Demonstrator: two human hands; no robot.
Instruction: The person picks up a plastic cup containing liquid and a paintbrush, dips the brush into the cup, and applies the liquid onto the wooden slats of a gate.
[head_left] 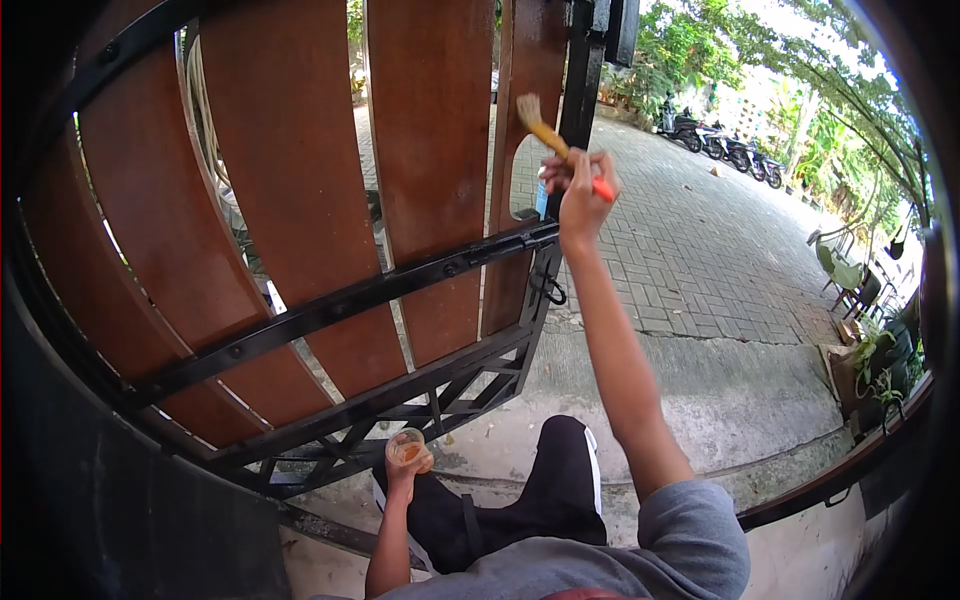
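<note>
My right hand (583, 190) is raised and closed around a paintbrush (548, 134) with a yellow-brown handle and a red end. Its pale bristles point up and left, overlapping the rightmost brown wooden slat (537, 60) of the gate in this view. Low in front of me, my left hand (403, 478) grips a clear plastic cup (406, 447) with some orange-brown liquid in it. The cup is beside my knee, near the gate's lower black metal lattice (430, 410).
A black metal frame (330, 314) crosses the slats, with a latch ring (550, 289) at its right edge. Beyond the gate lies a brick-paved yard (690, 230) with parked motorbikes (730, 147). Potted plants (885, 350) stand at the right.
</note>
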